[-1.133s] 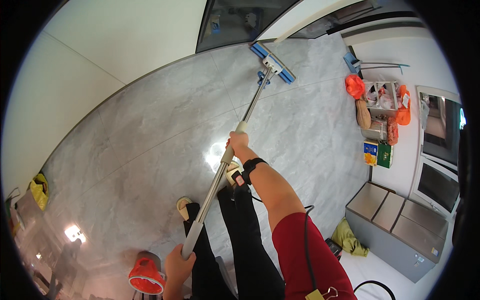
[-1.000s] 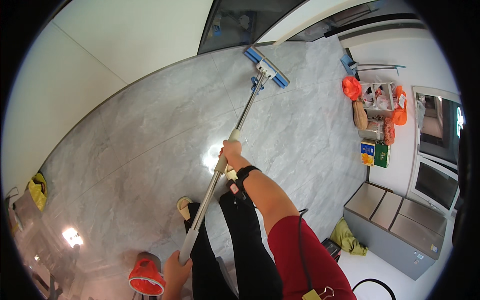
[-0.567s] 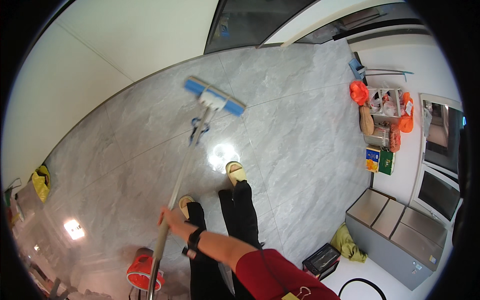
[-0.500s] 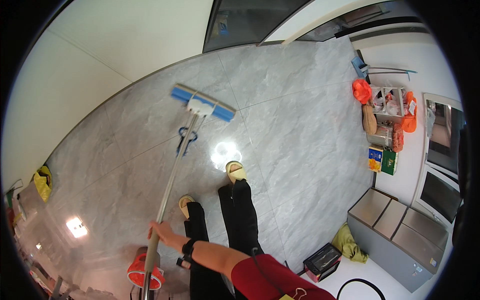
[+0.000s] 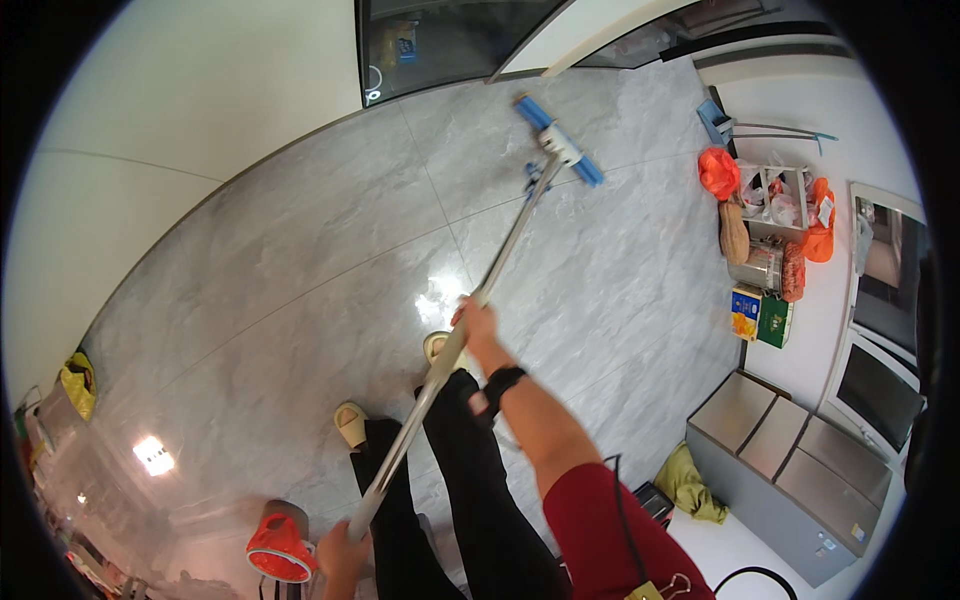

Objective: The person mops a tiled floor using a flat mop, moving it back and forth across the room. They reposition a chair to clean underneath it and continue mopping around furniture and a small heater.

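A sponge mop's blue head [image 5: 535, 113] rests on the grey tiled floor at the upper middle, slanting down to the right. Its long metal handle [image 5: 512, 240] runs diagonally back toward me, past my legs. Partway along the pole my right hand [image 5: 478, 325] is wrapped round it, a dark band on the wrist. Near the handle's end, low in the picture, my left hand [image 5: 343, 550] also grips the pole; its fingers are partly blurred. A red bucket-like container [image 5: 283, 548] stands just left of that hand.
Along the right wall are a dustpan [image 5: 716, 122], a rack of bags [image 5: 775, 195], boxes [image 5: 775, 320] and a grey refrigerator [image 5: 790, 480] with a green cloth [image 5: 690, 485] beside it. A yellow bag [image 5: 78, 385] lies far left. A white wall [image 5: 180, 130] bounds the upper left.
The mop head has swept right and farther away, turning as it went. My right hand has moved right and forward with the pole. My left hand has come into view on the handle.
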